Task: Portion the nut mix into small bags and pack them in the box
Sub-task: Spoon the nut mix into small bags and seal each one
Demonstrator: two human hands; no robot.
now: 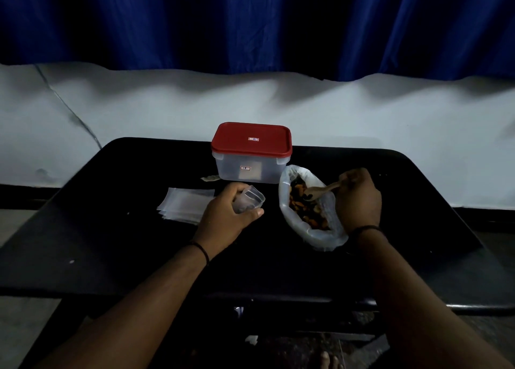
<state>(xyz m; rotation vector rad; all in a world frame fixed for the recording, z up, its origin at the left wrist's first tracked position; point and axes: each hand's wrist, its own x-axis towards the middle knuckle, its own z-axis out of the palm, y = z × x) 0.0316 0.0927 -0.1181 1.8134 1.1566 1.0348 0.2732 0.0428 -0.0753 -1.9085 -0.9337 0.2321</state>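
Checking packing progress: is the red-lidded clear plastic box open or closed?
Closed. The red lid sits flat over the clear plastic box, its rim covering the top edge all round.

A black table [111, 243] holds everything. At the back sits a clear box [248, 169] with a red lid [251, 139] shut on top. Just right of it lies an open bag [313, 235] of nuts [306, 214]. Left of the box lies a stack of small clear bags [185, 204]. A small scrap [209, 178] lies by the box's left corner.
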